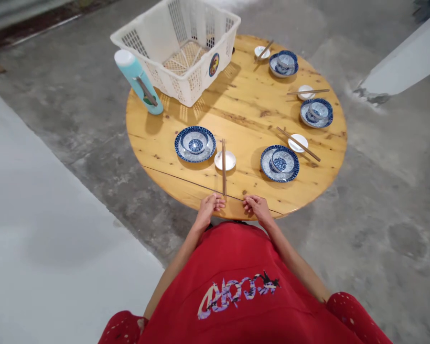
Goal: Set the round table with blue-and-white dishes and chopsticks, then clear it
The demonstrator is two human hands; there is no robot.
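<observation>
Both my hands rest at the near edge of a round wooden table. My left hand has its fingers curled, the tips touching the near end of a pair of chopsticks that lies across a small white dish. My right hand lies curled on the table edge with nothing in it. A blue patterned plate with a bowl sits left of the chopsticks, and another blue plate and bowl sits to the right.
Two more blue plate and bowl sets, each with a white dish and chopsticks, stand along the right side. A white plastic basket and a teal bottle stand at the far left. Concrete floor surrounds the table.
</observation>
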